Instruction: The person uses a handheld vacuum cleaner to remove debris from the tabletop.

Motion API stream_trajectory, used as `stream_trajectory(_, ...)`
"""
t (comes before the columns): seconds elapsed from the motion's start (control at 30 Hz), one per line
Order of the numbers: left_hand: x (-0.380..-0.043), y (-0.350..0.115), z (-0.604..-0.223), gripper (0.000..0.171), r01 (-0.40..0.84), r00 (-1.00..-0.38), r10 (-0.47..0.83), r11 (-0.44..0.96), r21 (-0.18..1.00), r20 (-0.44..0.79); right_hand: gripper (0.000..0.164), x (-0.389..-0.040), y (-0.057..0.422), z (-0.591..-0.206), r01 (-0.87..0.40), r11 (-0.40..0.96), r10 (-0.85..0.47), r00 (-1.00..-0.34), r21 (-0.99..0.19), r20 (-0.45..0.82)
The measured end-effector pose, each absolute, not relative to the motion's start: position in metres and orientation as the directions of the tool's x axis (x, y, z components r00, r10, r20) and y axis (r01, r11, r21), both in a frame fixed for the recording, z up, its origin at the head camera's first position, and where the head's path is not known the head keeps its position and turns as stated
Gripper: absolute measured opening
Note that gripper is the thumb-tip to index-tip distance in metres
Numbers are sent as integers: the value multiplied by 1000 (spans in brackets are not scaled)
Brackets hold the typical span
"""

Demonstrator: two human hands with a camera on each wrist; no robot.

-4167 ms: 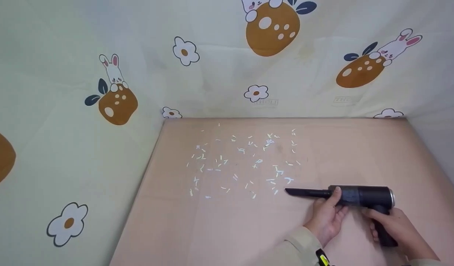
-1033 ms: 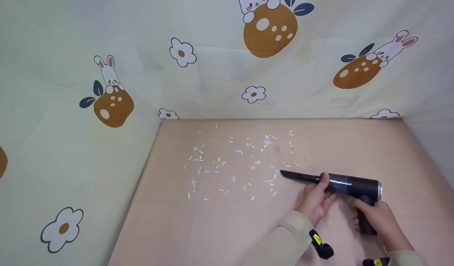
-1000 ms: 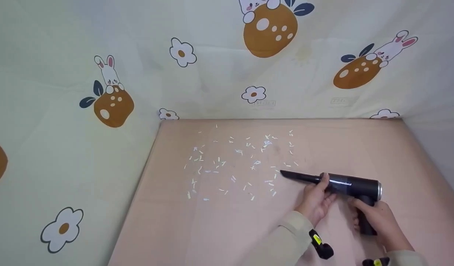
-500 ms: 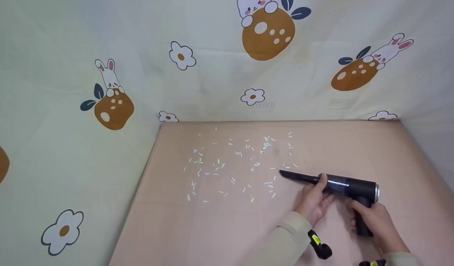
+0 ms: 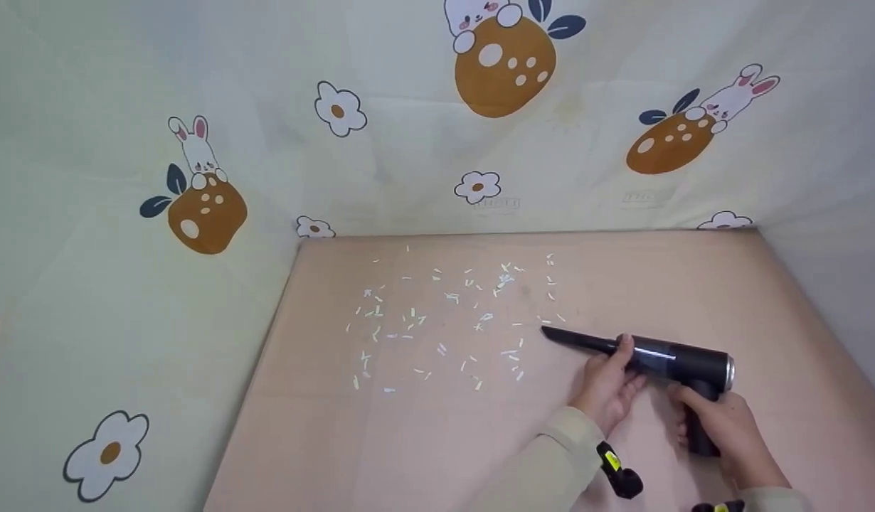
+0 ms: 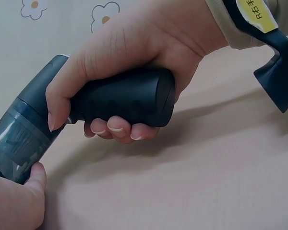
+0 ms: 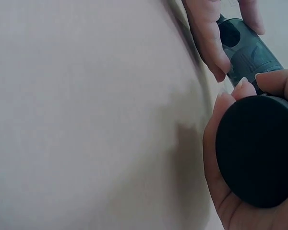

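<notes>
A black handheld vacuum cleaner [image 5: 693, 364] lies across my two hands at the right of the head view, its narrow nozzle [image 5: 576, 339] pointing left. My left hand [image 5: 608, 391] holds the front of the body, thumb on top and fingers beneath. Behind it, my right hand [image 5: 729, 427] grips the handle; in the left wrist view its fingers wrap the black handle [image 6: 125, 96]. Close to the nozzle tip, small pale paper scraps [image 5: 486, 316] are scattered over the tabletop [image 5: 423, 441]. The right wrist view shows the round handle end [image 7: 257, 151] and the clear dust cup [image 7: 249, 55].
Pale printed fabric [image 5: 402, 156] with rabbits, brown fruit and flowers rises behind the table and along its left side. Greyish fabric [image 5: 836, 213] borders the right. A black band with a yellow label [image 5: 615, 466] sits on the left sleeve.
The nozzle has moved farther back over the table since the oldest frame, and several scraps near its tip are gone. Both hands keep their hold. The head view has shifted slightly.
</notes>
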State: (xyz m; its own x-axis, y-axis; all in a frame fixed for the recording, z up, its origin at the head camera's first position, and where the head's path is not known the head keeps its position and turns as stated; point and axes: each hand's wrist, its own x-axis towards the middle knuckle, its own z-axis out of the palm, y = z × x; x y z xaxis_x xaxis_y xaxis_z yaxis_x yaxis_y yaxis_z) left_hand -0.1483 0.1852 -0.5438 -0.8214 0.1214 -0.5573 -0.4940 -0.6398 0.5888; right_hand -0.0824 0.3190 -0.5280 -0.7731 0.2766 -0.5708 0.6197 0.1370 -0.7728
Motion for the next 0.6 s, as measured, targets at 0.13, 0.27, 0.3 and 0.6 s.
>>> stream_trajectory(0.13, -149, 189, -542, 33, -496, -820, 111, -628, 600, -562, 56, -81, 322, -527, 625, 129, 281, -768, -770, -576)
stream_trajectory(0.27, -151, 191, -540, 34, -487, -828, 112, -631, 604, -550, 54, -83, 322, -525, 619, 139, 294, -771, -773, -564)
stream_trajectory(0.3, -152, 192, -540, 34, -484, -830, 114, -633, 604, -546, 53, -83, 322, -525, 617, 136, 298, -771, -775, -563)
stream_trajectory(0.6, -155, 190, -542, 33, -487, -834, 126, -627, 608, -537, 51, -84, 316, -529, 611, 106, 322, -768, -785, -554)
